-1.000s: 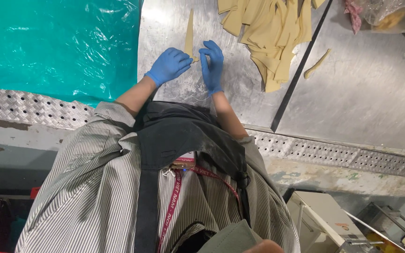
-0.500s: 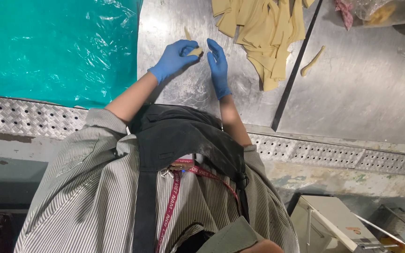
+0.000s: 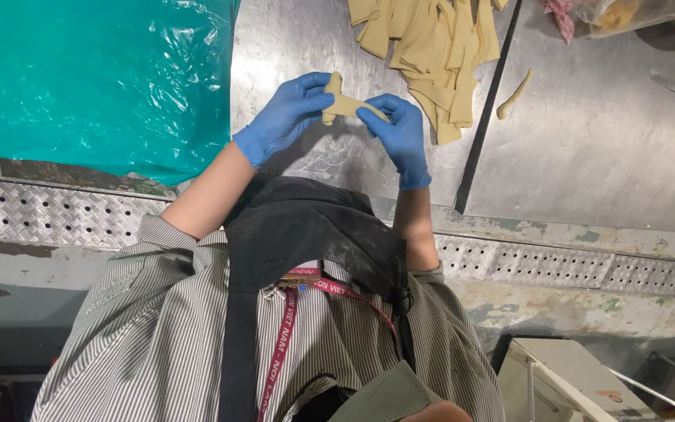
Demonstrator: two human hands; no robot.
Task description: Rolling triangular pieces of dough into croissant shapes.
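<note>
Gloved left hand (image 3: 287, 116) and right hand (image 3: 398, 134) pinch a limp dough strip (image 3: 345, 105).

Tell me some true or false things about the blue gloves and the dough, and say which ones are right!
1. Both hands wear blue gloves. True: the left hand and the right hand are both gloved.
2. The hands hold a dough strip between them. True.
3. The dough strip lies flat on the metal table. False: it is pinched in the fingers of both hands, above the table.
4. The plastic sheet is red. False: it is teal green.
5. A pile of dough strips lies on the table beyond the hands. True.
</note>
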